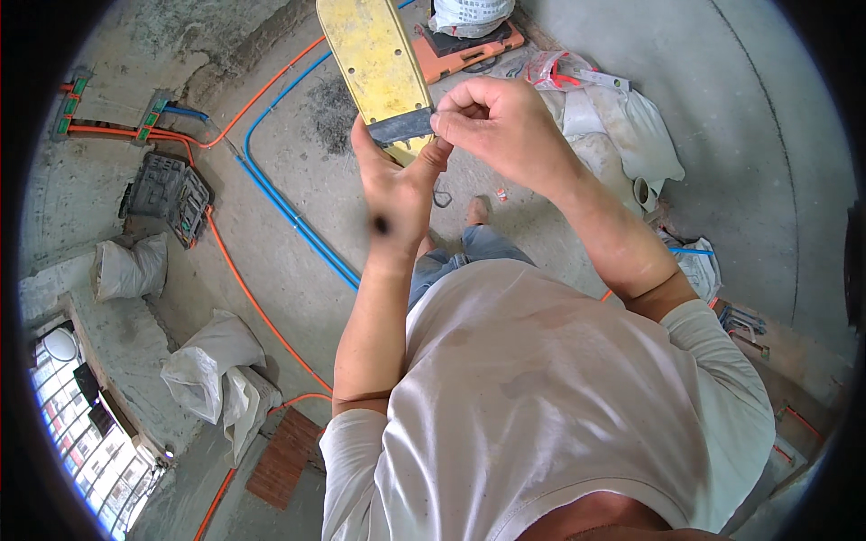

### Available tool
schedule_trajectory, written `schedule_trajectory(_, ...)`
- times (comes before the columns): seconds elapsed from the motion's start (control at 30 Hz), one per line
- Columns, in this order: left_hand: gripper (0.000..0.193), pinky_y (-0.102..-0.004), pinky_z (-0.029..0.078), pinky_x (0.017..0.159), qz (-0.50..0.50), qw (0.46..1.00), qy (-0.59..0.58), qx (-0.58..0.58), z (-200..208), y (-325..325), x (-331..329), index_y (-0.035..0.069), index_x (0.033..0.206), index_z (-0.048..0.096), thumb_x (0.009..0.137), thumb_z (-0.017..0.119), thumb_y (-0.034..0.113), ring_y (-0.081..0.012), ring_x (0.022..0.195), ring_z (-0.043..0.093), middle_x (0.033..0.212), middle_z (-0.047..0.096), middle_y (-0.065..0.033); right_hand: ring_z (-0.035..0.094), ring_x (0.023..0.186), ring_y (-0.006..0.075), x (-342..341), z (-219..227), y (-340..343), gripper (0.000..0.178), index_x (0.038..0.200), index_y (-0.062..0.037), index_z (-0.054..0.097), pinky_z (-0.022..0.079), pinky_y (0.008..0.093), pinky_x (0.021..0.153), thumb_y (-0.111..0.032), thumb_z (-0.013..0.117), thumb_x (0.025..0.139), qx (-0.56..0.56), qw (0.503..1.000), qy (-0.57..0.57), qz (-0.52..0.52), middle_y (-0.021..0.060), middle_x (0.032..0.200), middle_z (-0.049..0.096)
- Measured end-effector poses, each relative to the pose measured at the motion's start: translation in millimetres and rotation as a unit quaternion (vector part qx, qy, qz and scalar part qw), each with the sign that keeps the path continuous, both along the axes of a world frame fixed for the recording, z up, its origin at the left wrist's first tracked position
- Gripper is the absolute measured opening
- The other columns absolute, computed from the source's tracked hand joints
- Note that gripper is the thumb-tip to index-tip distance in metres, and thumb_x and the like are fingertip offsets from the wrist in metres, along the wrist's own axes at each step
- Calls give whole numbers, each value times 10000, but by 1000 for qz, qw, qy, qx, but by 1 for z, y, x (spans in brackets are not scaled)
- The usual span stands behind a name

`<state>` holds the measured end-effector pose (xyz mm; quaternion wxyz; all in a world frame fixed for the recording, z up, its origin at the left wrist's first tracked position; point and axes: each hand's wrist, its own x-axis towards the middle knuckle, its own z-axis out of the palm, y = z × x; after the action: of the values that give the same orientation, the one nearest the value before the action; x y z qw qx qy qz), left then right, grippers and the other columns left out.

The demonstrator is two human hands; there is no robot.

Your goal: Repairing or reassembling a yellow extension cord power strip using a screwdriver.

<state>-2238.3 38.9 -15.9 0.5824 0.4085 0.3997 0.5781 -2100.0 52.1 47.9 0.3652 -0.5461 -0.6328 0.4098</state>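
A long yellow panel, scuffed and dotted with small screw holes, rises from my hands to the top of the view. Around its near end runs a dark black band. My left hand grips that near end from below, thumb and fingers at its two sides. At the band's right end, the thumb and forefinger of my right hand are pinched together on its edge. Whether the pinch also holds something smaller cannot be made out. Part of the panel's near end is hidden by my left hand.
Orange and blue pipes run along the concrete floor at left. An open dark tool case lies beside them, with white sacks nearer. Ahead is an orange case; more sacks lie at right. Dark debris is left of the panel.
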Motion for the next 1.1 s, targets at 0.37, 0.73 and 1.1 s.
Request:
schedule_trajectory(0.37, 749, -317, 405, 938, 65, 991, 100, 56, -1, -2, 2, 7, 1350, 226, 783, 715, 23, -190, 1108, 459, 1227, 420, -121, 538, 597, 41, -6, -2, 1, 143, 804, 39, 655, 436, 219, 525, -103, 647, 810, 49, 994, -88, -30, 25, 651, 634)
schedule_trajectory(0.73, 750, -292, 434, 894, 56, 996, 54, 36, -7, 5, -3, 18, 1339, 241, 766, 725, -2, -168, 1054, 473, 1196, 437, -102, 541, 519, 91, -9, -8, 17, 157, 735, 38, 655, 422, 244, 487, -116, 625, 734, 2, 1000, -5, -24, 55, 582, 608)
schedule_trajectory(1.1, 528, -254, 461, 618, -90, 977, -191, -26, 2, 17, -17, 29, 1201, 394, 780, 711, 26, -128, 747, 556, 932, 568, -60, 413, 509, 39, -11, -14, 30, 111, 681, -28, 592, 297, 201, 445, -91, 627, 765, -151, 961, 231, 24, -13, 591, 510)
